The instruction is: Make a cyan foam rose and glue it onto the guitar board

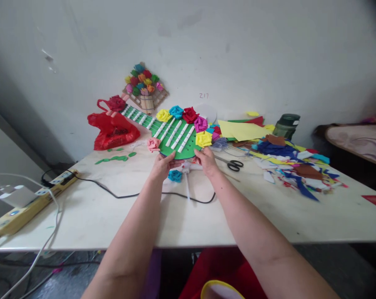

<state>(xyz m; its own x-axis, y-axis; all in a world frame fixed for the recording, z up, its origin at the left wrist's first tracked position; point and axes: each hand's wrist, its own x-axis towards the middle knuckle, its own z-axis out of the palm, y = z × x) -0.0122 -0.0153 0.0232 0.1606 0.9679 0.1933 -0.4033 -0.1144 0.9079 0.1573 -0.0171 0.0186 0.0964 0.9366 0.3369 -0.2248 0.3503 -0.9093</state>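
Note:
A green guitar-shaped paper craft [172, 143] with white strips and coloured paper roses around its body lies tilted over the table, its neck pointing to the back left. My left hand [163, 165] grips the lower left edge of the green body. My right hand [207, 160] grips the lower right edge, below a yellow rose [203, 139]. A pink rose [153, 144] sits by the left edge. A blue rose [175, 175] lies on the table under the craft, between my wrists, beside a white glue gun [187, 169].
A red plastic bag [111, 128] stands at the back left. Scissors [234, 165], yellow sheets [242, 131] and coloured paper scraps [295, 166] spread to the right. A power strip [28, 203] with cables lies left. Another flower craft [145, 88] leans on the wall.

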